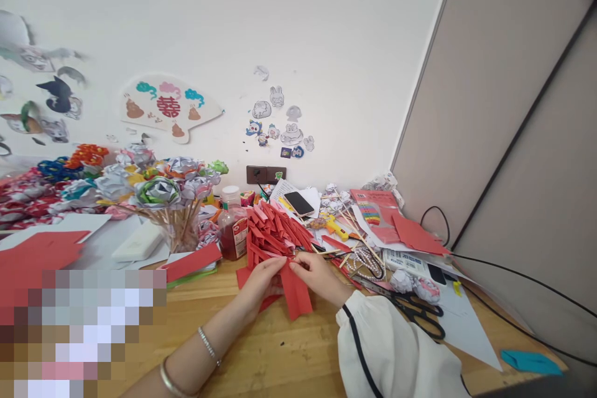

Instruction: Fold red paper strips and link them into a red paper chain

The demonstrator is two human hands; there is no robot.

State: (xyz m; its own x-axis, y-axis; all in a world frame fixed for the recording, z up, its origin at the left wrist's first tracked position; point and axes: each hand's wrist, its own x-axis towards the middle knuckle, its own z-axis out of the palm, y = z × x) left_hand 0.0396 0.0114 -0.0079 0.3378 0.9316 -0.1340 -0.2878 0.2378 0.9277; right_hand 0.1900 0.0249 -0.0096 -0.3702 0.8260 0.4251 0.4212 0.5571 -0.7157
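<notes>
Both of my hands meet over a folded red paper strip (295, 291) above the wooden table (280, 348). My left hand (263, 280), with two bracelets on its wrist, pinches the strip's top from the left. From the right, my right hand (317, 273), in a white sleeve, pinches the same top edge. Just behind my fingers lies a pile of red folded paper strips (270, 230).
A jar of paper flowers on sticks (163, 196) and a red-filled bottle (232, 227) stand at the left. A phone (299, 203), yellow glue gun (336, 227), wooden sticks, black scissors (417, 311), red sheets (410, 233), cables and a teal paper (530, 362) crowd the right.
</notes>
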